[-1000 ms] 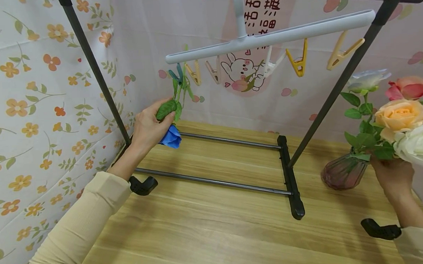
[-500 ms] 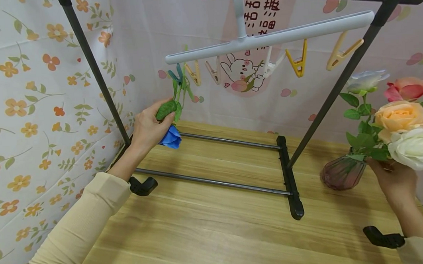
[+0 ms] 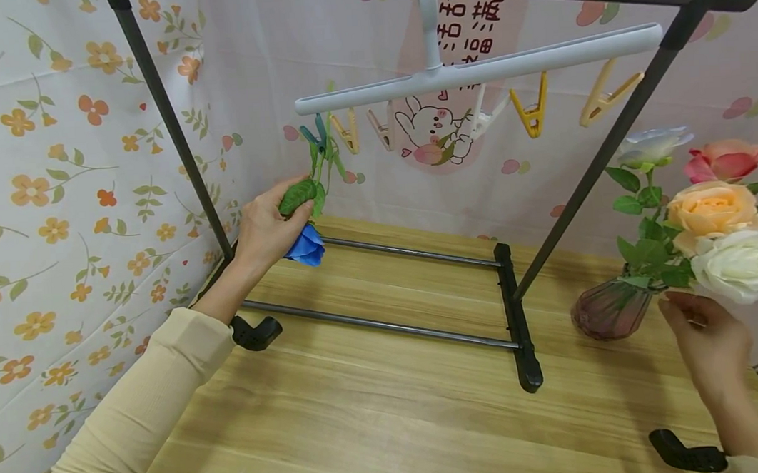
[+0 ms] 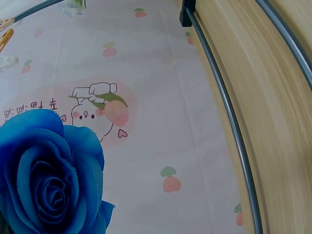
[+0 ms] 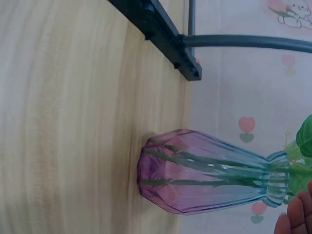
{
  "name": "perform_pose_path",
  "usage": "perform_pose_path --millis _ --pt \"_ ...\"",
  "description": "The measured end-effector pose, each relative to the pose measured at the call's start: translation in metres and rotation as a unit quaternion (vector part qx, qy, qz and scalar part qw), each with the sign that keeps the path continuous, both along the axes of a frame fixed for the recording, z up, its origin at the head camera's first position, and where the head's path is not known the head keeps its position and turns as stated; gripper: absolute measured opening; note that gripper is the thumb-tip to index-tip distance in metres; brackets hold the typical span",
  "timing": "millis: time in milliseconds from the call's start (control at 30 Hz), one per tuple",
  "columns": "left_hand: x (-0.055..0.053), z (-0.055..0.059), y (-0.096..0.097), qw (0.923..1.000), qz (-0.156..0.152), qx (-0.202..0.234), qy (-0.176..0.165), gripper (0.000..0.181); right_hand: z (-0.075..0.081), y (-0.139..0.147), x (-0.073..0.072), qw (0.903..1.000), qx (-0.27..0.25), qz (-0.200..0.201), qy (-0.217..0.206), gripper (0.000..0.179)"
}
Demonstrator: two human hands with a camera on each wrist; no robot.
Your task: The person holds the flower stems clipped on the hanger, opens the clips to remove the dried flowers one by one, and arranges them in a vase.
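Observation:
My left hand [image 3: 267,224] pinches the leafy stem of an upside-down blue rose [image 3: 306,246]. A teal clothespin [image 3: 316,134] hanging from the white hanger [image 3: 486,68] meets the top of that stem. In the left wrist view the blue rose [image 4: 53,180] is close and large. At the right, my right hand [image 3: 712,340], fingers loosely bent, is just below a white rose [image 3: 743,264]. A purple-tinted glass vase [image 3: 611,311] holds several roses beside it. In the right wrist view, fingertips [image 5: 295,217] lie near the neck of the vase [image 5: 209,170].
More clothespins hang along the hanger, including a yellow one [image 3: 531,107]. A dark metal rack [image 3: 563,198] stands on the wooden table [image 3: 376,422], its bottom bars crossing the middle. Patterned cloth [image 3: 82,209] covers the walls behind and at left.
My right hand has moved slightly down from beneath the flowers, and its fingers have loosened. The bouquet has shifted a little left in view. My left hand stays at the blue rose.

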State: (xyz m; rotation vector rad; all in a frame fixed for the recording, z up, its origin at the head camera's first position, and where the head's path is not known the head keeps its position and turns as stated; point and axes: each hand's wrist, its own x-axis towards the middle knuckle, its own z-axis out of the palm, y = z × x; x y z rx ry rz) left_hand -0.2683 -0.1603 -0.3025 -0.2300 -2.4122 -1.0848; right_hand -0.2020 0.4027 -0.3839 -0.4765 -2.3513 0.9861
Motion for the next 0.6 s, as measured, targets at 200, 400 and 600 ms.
perform_pose_path --millis 200,400,600 --pt "0.001 0.0 -0.001 1.0 0.001 0.001 0.0 0.044 -0.001 -0.015 0.006 0.998 -0.039 0.028 0.042 0.014" --pt "0.002 0.0 -0.002 1.0 -0.002 0.005 0.007 0.043 0.002 -0.039 0.008 0.99 0.006 0.084 0.113 0.013" --pt "0.003 0.001 -0.004 0.9999 -0.004 0.01 0.012 0.043 0.013 -0.065 0.009 0.9782 0.055 0.141 0.143 0.017"
